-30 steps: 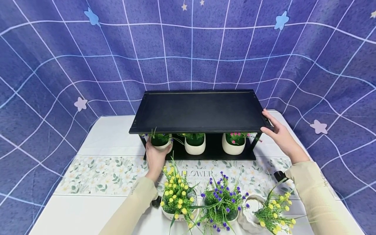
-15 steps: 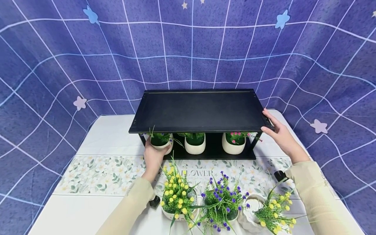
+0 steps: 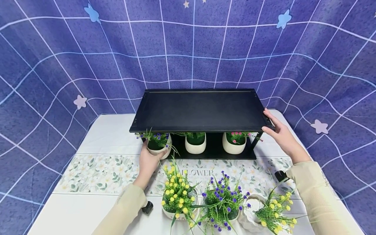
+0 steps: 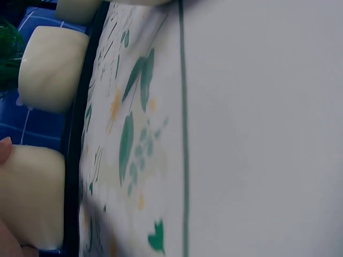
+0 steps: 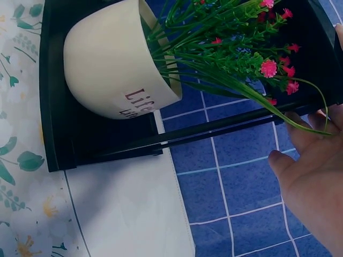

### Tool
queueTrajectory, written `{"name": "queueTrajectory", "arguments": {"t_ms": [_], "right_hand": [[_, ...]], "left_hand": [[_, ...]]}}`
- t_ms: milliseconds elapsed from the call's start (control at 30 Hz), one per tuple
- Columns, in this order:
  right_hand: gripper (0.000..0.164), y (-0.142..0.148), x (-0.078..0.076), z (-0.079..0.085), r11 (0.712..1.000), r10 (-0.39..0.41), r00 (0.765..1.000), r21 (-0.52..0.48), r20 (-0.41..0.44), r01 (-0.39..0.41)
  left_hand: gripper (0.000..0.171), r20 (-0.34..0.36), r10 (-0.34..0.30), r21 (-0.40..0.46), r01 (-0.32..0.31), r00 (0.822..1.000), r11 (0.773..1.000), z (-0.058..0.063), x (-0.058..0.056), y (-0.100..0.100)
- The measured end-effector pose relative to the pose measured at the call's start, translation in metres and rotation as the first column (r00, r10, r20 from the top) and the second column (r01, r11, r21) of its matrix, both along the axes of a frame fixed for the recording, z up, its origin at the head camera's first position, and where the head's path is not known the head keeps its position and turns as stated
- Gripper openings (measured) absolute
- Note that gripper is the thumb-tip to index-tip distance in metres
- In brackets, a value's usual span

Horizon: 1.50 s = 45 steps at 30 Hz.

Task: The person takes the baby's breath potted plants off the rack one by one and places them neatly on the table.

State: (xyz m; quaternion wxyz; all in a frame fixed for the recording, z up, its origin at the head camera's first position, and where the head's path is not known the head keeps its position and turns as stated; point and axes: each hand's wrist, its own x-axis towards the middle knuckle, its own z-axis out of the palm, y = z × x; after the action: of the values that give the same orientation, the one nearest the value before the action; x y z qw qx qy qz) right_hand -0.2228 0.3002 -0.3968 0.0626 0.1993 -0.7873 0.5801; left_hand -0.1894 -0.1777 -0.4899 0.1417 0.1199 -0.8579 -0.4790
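My left hand [image 3: 146, 162] grips a white pot of purple flowers [image 3: 156, 146] at the left end of the black two-level shelf [image 3: 199, 111], partly out past its front edge. In the left wrist view a fingertip [image 4: 5, 150] lies against this pot [image 4: 32, 198]. My right hand [image 3: 271, 128] rests against the right end of the shelf's top board, fingers fairly straight. Its fingers [image 5: 305, 134] show beside the shelf frame [image 5: 59, 134]. Two more white pots stand on the lower level: a middle one [image 3: 195, 145] and one with pink flowers [image 3: 234, 146] [image 5: 112, 69].
Near me on the white table [image 3: 108, 133] are a yellow-flowered pot [image 3: 177, 202], a purple-flowered pot [image 3: 220, 205] and a tipped pot with yellow flowers [image 3: 264, 212]. A floral runner [image 3: 100, 173] lies in front of the shelf. Blue grid cloth [image 3: 58, 65] hangs behind.
My left hand has drawn the pot forward and to the left, out from under the top board, so its purple flowers now show. The right hand has stayed put.
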Motion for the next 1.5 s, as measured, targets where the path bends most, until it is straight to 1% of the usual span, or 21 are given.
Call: {"name": "queueTrajectory", "arguments": {"t_ms": [167, 333, 400, 533, 600, 767, 933, 1067, 1133, 1267, 1367, 1500], "right_hand": [[0.061, 0.001, 0.000, 0.000, 1.000, 0.003, 1.000, -0.003, -0.002, -0.003], [0.060, 0.002, 0.000, 0.000, 1.000, -0.001, 1.000, -0.007, -0.007, 0.001], [0.060, 0.002, 0.000, -0.001, 1.000, 0.001, 1.000, -0.011, -0.012, -0.001], [0.060, 0.004, -0.001, -0.001, 1.000, 0.006, 1.000, -0.010, -0.020, -0.006], [0.060, 0.004, -0.001, -0.002, 1.000, 0.006, 1.000, -0.009, -0.021, -0.006], [0.060, 0.003, 0.000, -0.002, 1.000, 0.002, 1.000, -0.001, -0.019, -0.002], [0.060, 0.002, -0.001, -0.001, 1.000, 0.000, 1.000, 0.004, -0.013, 0.000], [0.060, 0.002, -0.001, -0.001, 1.000, 0.012, 1.000, -0.011, -0.005, -0.012], [0.060, 0.001, -0.001, -0.001, 1.000, 0.013, 1.000, -0.014, -0.004, -0.013], [0.060, 0.001, 0.000, -0.001, 1.000, 0.008, 1.000, -0.015, -0.003, -0.008], [0.060, 0.002, 0.001, -0.001, 1.000, 0.001, 1.000, -0.008, -0.004, -0.001], [0.059, 0.002, 0.001, -0.001, 1.000, -0.010, 1.000, 0.026, -0.017, 0.011]], "left_hand": [[0.101, 0.009, -0.035, -0.028, 0.036, 0.999, 0.999, 0.001, 0.007, -0.007], [0.102, 0.048, -0.076, -0.032, 0.078, 0.996, 0.996, 0.003, 0.013, -0.012], [0.098, 0.053, -0.086, -0.047, 0.088, 0.995, 0.995, 0.003, 0.016, -0.013], [0.088, 0.034, -0.091, -0.073, 0.093, 0.995, 0.993, 0.004, 0.022, -0.014], [0.085, 0.031, -0.092, -0.070, 0.094, 0.995, 0.993, 0.006, 0.025, -0.014], [0.085, 0.049, -0.099, -0.064, 0.102, 0.994, 0.993, 0.007, 0.030, -0.018], [0.082, 0.044, -0.125, -0.023, 0.126, 0.991, 0.992, 0.007, 0.035, -0.022], [0.082, 0.044, -0.130, -0.038, 0.131, 0.991, 0.991, 0.009, 0.039, -0.027], [0.084, 0.057, -0.125, -0.042, 0.127, 0.991, 0.991, 0.010, 0.041, -0.029], [0.088, 0.092, -0.128, -0.007, 0.129, 0.987, 0.992, 0.014, 0.044, -0.034], [0.089, 0.127, -0.140, 0.023, 0.138, 0.982, 0.990, 0.016, 0.045, -0.039], [0.093, 0.182, -0.152, 0.048, 0.145, 0.972, 0.988, 0.018, 0.047, -0.044]]}}
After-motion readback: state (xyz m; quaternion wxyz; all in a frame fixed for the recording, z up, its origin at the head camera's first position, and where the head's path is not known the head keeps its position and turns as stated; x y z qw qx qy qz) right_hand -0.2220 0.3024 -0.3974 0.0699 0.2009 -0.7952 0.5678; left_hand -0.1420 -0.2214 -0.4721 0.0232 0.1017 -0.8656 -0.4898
